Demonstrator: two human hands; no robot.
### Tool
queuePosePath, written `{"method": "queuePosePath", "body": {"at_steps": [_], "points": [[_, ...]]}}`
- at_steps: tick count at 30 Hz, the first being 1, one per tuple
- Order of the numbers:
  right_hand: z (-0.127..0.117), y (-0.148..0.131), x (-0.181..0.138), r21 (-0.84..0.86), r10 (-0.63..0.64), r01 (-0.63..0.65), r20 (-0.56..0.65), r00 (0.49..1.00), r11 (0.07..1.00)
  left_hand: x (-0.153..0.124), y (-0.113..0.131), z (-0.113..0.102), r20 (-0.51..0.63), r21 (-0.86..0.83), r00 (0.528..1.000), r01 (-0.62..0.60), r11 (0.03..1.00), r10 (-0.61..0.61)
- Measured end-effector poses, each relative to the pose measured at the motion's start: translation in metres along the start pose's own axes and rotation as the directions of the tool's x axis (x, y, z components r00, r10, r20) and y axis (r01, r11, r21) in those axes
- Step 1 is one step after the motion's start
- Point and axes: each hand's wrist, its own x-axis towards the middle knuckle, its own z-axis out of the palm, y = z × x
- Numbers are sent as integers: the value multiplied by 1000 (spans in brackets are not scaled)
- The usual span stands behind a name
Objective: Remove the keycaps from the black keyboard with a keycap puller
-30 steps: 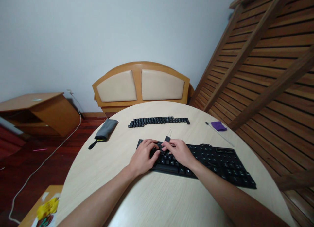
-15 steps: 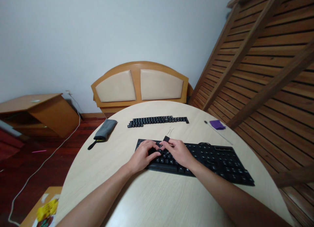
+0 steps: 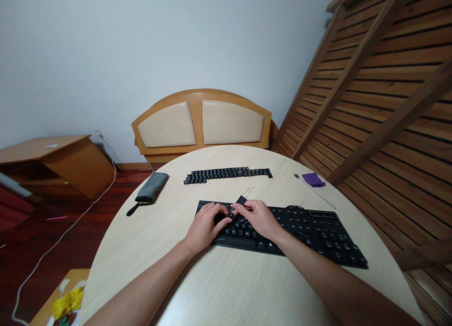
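Over the left part of a black keyboard (image 3: 334, 239), my two hands meet. My right hand (image 3: 260, 218) grips a keycap puller with a black handle (image 3: 241, 200) and thin wire loops; one pair of wires points away from me, the other end is among my fingers. The thumb and forefinger of my left hand (image 3: 206, 226) close around a small black keycap (image 3: 231, 216) at the puller's near end. My fingers partly hide it. Rows of loose black keycaps (image 3: 226, 174) lie on the table beyond the keyboard.
The round pale table (image 3: 219, 288) also holds a grey pouch (image 3: 152, 187) at left, and a thin brush (image 3: 314, 190) and purple cloth (image 3: 312, 179) at right. Wooden slats (image 3: 388, 128) lean close on the right. A white cable (image 3: 67, 227) crosses the floor.
My left fingertips have drawn in closer around the keycap at the puller's end. The puller has tilted slightly to the right; the rest has hardly moved.
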Motion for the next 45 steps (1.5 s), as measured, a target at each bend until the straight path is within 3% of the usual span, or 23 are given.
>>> {"method": "queuePosePath", "body": {"at_steps": [13, 25, 32, 41, 45], "points": [[-1, 3, 1, -18, -4, 4, 24, 1000, 1000, -1, -4, 1, 45, -72, 998, 53, 996, -50], [0, 6, 2, 138, 27, -31, 26, 999, 990, 0, -2, -1, 76, -122, 996, 49, 991, -40], [-1, 2, 2, 154, 5, -12, 46, 999, 988, 2, 3, -6, 132, -134, 986, -82, 988, 100], [2, 6, 1, 129, 34, -35, 16, 999, 991, -1, 8, -3, 126, 210, 961, -270, 940, 248], [2, 7, 2, 133, 31, -31, 0, 1000, 991, -4, 8, -1, 59, 289, 951, -307, 907, 303]]}}
